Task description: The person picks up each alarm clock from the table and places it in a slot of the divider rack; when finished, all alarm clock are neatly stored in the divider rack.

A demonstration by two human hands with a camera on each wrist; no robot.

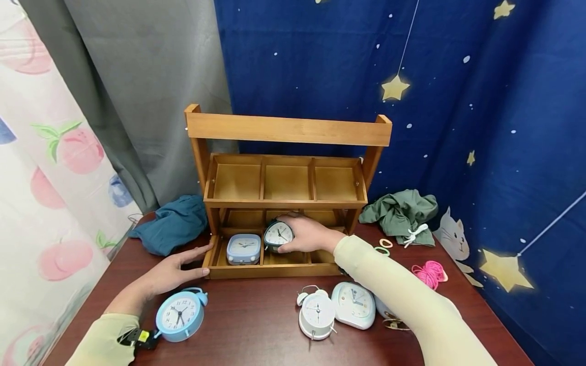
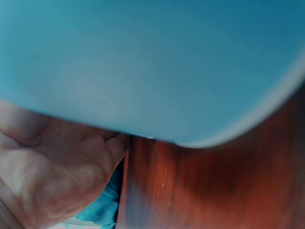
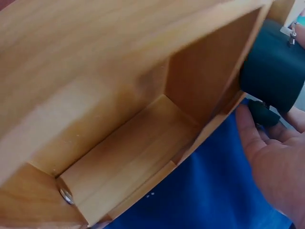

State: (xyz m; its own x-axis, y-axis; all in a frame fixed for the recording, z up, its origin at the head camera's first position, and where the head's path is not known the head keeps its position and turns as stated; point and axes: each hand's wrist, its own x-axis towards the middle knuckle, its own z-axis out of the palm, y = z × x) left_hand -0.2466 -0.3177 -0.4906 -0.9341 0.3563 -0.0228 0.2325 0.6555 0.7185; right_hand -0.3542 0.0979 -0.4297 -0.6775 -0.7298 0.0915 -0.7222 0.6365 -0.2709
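Observation:
A dark green alarm clock (image 1: 278,234) with a white face is tilted at the lower tier's middle compartment of the wooden rack (image 1: 288,130). My right hand (image 1: 311,234) grips it from the right. In the right wrist view, fingers reach round the green clock's body (image 3: 271,69) and bells. Beside it, a pale blue square clock (image 1: 244,249) sits in the lower left compartment. My left hand (image 1: 165,277) touches the rack's left side with fingers extended. Near that wrist stands a round light-blue alarm clock (image 1: 179,316), whose blurred back (image 2: 143,71) fills the left wrist view.
In front of the rack are a white twin-bell clock (image 1: 317,314) and a white square clock (image 1: 354,305); another clock is partly hidden by the right sleeve. Teal cloth (image 1: 171,223) lies left, green cloth (image 1: 403,213) right. Pink cord (image 1: 430,274) rests on the right side.

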